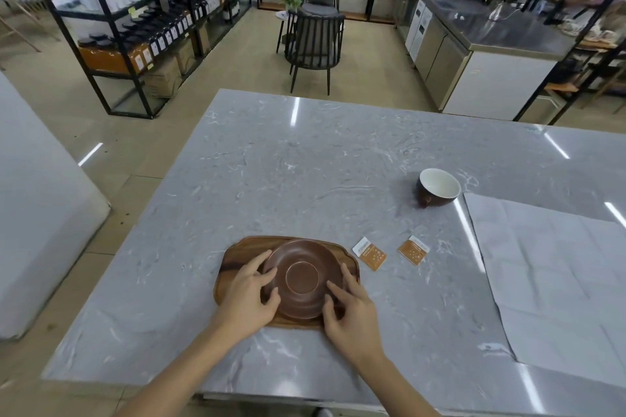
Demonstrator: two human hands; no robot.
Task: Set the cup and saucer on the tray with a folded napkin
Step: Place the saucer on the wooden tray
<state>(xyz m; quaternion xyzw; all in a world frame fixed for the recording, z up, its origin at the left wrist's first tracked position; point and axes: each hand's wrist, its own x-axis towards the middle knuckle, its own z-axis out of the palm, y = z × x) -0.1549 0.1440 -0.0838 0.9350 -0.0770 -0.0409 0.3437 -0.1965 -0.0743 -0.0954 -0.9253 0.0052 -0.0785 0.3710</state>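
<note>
Now the saucer [302,278] lies flat on the tray [237,256], whose long side runs left-right. Left hand [249,298] and right hand [352,313] pinch the saucer's rim, fingers spread. The cup [438,187] sits well right of the tray, handle toward it.

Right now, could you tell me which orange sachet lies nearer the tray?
The left-hand sachet, just off the right end of the tray; the other sachet lies farther right.

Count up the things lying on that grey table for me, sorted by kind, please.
tray: 1
saucer: 1
cup: 1
sachets: 2
white sheet: 1
total: 6
</note>
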